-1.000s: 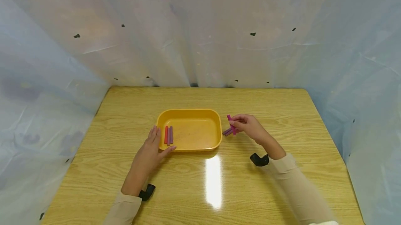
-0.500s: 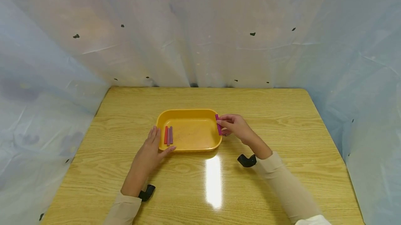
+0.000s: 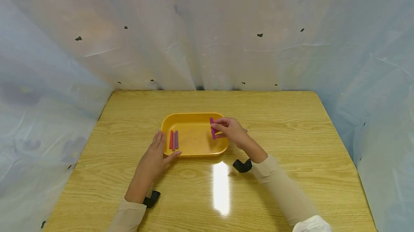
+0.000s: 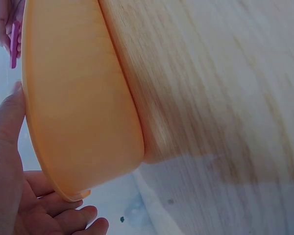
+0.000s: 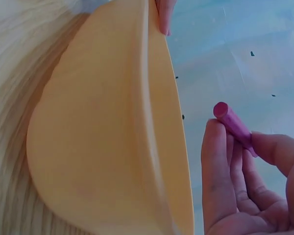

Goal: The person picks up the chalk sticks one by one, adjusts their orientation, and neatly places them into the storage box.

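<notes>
Your right hand [image 3: 233, 130] has carried the magenta stick [image 3: 213, 134] leftward from the rim of the yellow tray [image 3: 194, 141] to over its right part. Slim, round and flat-ended, it is pinched in your fingers; your left hand [image 3: 155, 156] rests relaxed fingers on the rim.

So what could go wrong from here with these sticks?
The pink stick might slip, since the right hand only pinches it. The left hand touches the tray at one end; a nudge could slide it, and the three sticks lying inside might roll apart.
</notes>
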`<action>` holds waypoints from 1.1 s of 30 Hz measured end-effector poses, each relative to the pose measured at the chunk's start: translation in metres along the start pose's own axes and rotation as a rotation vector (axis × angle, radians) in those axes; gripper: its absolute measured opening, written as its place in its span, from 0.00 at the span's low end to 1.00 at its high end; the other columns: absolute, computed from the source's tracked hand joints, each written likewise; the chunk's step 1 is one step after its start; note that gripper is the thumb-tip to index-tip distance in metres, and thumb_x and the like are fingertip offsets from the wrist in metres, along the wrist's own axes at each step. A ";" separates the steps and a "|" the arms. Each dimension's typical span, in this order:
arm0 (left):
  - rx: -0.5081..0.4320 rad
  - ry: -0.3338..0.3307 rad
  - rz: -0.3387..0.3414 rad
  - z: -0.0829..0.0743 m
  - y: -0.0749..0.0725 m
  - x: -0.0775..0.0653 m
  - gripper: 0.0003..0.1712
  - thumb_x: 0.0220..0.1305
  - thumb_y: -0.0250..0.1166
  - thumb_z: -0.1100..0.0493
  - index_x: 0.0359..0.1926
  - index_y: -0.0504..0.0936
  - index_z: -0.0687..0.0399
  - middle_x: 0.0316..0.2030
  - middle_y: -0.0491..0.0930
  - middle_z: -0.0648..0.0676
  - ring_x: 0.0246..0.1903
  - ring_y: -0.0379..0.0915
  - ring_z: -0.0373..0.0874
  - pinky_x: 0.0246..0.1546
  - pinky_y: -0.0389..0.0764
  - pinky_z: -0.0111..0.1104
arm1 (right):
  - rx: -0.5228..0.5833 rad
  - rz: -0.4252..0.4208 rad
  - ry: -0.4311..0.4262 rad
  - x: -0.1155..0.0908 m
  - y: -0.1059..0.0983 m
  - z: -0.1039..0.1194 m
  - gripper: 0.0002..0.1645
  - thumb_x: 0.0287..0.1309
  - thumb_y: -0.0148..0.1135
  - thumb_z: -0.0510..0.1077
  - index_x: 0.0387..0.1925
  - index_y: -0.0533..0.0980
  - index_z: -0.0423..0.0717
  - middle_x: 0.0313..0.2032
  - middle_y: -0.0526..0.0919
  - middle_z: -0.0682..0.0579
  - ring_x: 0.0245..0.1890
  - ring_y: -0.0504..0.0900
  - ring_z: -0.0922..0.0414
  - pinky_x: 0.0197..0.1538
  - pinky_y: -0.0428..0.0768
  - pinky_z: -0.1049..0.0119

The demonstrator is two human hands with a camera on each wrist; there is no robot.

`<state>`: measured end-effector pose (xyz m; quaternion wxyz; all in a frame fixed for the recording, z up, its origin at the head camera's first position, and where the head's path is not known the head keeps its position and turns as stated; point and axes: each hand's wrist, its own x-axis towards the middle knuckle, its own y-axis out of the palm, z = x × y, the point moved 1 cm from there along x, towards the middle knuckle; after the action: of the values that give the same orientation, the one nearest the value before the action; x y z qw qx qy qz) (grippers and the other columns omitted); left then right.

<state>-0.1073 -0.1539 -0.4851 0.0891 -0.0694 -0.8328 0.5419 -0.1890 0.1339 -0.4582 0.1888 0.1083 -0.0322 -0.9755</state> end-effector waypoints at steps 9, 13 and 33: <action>-0.012 -0.005 0.007 0.000 0.000 0.000 0.57 0.56 0.53 0.28 0.70 0.48 0.66 0.70 0.43 0.65 0.68 0.41 0.58 0.62 0.56 0.52 | 0.040 0.027 -0.019 0.011 0.015 -0.007 0.18 0.64 0.55 0.38 0.48 0.72 0.25 0.43 0.78 0.34 0.42 0.80 0.41 0.41 0.81 0.58; -0.003 -0.006 0.002 0.000 0.001 0.000 0.58 0.56 0.53 0.28 0.70 0.48 0.66 0.69 0.45 0.66 0.68 0.42 0.59 0.62 0.56 0.52 | 0.038 0.018 0.003 0.015 0.022 -0.009 0.17 0.64 0.55 0.38 0.48 0.72 0.25 0.41 0.80 0.37 0.38 0.83 0.50 0.41 0.81 0.58; -0.010 -0.029 0.026 -0.002 -0.001 0.000 0.58 0.56 0.52 0.27 0.71 0.47 0.66 0.70 0.45 0.66 0.69 0.41 0.57 0.62 0.56 0.52 | 0.020 -0.060 0.114 0.034 0.057 -0.017 0.17 0.60 0.61 0.41 0.46 0.77 0.32 0.38 0.82 0.43 0.34 0.83 0.53 0.40 0.82 0.60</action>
<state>-0.1066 -0.1526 -0.4830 0.0698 -0.0729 -0.8359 0.5396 -0.1951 0.0677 -0.4759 0.1602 0.1664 -0.0277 -0.9726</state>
